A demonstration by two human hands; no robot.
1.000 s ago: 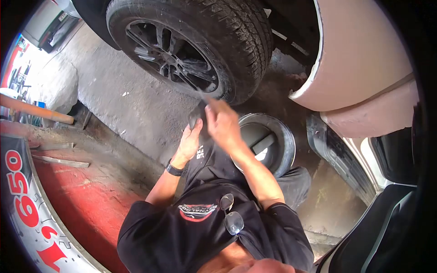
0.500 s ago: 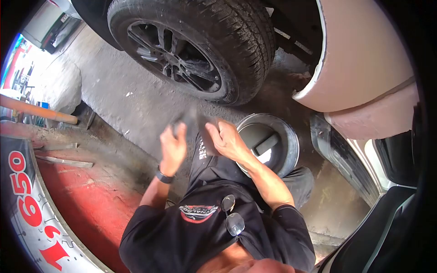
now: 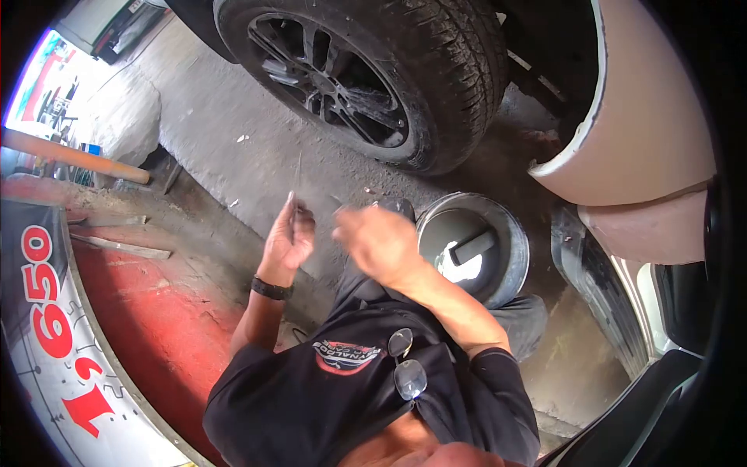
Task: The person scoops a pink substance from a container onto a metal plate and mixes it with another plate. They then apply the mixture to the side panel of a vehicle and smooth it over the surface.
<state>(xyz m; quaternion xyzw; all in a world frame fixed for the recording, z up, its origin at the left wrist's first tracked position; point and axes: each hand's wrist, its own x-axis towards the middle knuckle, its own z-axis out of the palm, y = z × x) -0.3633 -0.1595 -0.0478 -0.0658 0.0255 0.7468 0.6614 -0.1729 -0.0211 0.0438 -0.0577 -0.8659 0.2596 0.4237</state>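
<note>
My left hand (image 3: 290,241), with a dark band on its wrist, is closed with the thumb pointing up. Pinched in it is a thin dark sheet (image 3: 299,171), seen nearly edge-on as a faint line above the thumb. My right hand (image 3: 379,243) is to the right of it, apart from it, its curled fingers smeared by motion; I cannot tell whether it holds anything. Beside my right forearm stands a round bucket (image 3: 512,268) of greyish water. A dark block (image 3: 473,247) lies in the bucket.
A vehicle wheel with a dusty tyre (image 3: 447,93) stands just ahead. On the right hangs a pinkish body panel (image 3: 646,132), near an open door (image 3: 661,389). To the left are a printed banner (image 3: 74,358), a red floor patch (image 3: 156,327) and an orange pole (image 3: 85,158).
My hands have drawn apart; the dark sheet, blurred between them before, now shows only at my left hand. The whole view has shifted slightly.
</note>
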